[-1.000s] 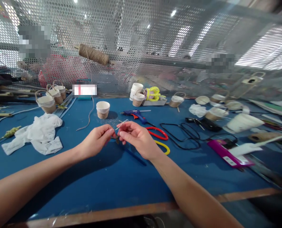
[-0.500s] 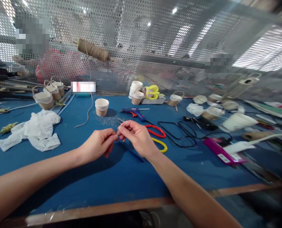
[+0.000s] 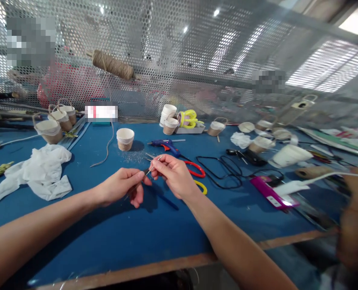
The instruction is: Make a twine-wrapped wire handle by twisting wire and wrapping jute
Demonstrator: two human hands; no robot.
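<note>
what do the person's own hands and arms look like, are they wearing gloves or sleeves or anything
The left hand and right hand are gloveless, and no ring can be made out. The left forearm and right forearm are bare, with no sleeve, watch or bracelet visible up to the picture's edge. Anything worn higher is out of view.

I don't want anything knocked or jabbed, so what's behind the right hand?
Behind the right hand, scissors partly show: red and yellow handle loops near the wrist, and what look like blade tips past the fingers. The hand hides whatever lies between.
</note>
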